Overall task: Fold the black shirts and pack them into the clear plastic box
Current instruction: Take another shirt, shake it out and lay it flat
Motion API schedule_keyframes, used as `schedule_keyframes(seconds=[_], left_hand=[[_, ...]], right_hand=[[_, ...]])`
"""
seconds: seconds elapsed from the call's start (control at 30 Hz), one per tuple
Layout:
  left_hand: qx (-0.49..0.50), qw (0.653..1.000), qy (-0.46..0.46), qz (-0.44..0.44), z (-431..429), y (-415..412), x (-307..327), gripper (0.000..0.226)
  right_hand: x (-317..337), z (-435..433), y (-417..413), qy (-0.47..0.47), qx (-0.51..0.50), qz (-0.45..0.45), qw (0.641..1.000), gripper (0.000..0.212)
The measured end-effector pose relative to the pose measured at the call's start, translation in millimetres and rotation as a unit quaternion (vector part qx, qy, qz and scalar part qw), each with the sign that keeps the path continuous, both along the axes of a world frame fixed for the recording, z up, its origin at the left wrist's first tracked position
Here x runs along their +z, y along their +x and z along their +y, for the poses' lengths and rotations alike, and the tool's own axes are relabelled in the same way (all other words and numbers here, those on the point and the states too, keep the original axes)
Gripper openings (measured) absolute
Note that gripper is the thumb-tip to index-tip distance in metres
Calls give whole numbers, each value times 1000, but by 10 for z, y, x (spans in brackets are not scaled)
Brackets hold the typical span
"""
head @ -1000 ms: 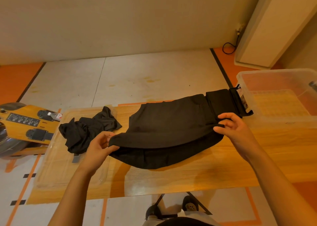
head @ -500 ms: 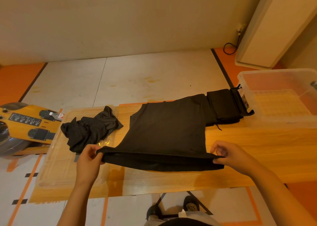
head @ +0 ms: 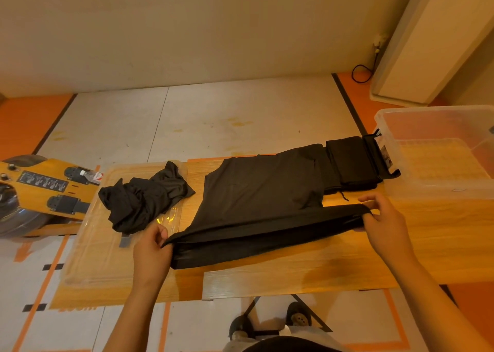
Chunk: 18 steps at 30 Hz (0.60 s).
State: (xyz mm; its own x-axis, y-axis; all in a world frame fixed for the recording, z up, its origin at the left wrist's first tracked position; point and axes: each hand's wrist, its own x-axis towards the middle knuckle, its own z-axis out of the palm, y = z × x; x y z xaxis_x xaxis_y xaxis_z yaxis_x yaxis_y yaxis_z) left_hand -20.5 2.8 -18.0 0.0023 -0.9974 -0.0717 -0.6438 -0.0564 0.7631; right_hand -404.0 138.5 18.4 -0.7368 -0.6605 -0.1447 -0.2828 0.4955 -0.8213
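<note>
A black shirt [head: 262, 191] lies spread on the wooden table [head: 334, 260], its near edge lifted off the wood. My left hand [head: 151, 252] pinches the left end of that edge and my right hand [head: 382, 223] pinches the right end, stretching it taut. A crumpled black shirt [head: 144, 199] lies at the left on a clear plastic lid [head: 88, 258]. A folded black shirt [head: 350, 161] sits at the far right of the table beside the clear plastic box [head: 438, 188], which has no shirt in it.
A yellow machine with black hinges [head: 45, 188] stands left of the table. A black latch [head: 379, 156] hangs on the box's left wall. A white cabinet [head: 433, 38] and a black cable [head: 361, 72] are at the back right. My feet [head: 270, 322] show below the table.
Both hands carried the shirt's near edge toward me and then lifted it; the right hand has since moved back up and right, tilting the stretched edge.
</note>
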Motion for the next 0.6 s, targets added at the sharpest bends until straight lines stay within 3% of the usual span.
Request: schedule_keyframes(seconds=[0.17,0.3,0.47,0.6], left_hand=[[-71,986,96,120,-6,-12,140,14],[-78,974,111,181,-5,14,297,2],[-54,984,42,167,-51,32,398,16],[34,991,2,130,-119,12,370,24]], right_hand=[[49,-34,-7,-68,-76,-161,982,26],[120,-12,-9,-90,-60,-199,974,23],[162,-5,-41,-111,-37,-203,972,22],[199,-39,-31,-136,-30,-215,967,19]])
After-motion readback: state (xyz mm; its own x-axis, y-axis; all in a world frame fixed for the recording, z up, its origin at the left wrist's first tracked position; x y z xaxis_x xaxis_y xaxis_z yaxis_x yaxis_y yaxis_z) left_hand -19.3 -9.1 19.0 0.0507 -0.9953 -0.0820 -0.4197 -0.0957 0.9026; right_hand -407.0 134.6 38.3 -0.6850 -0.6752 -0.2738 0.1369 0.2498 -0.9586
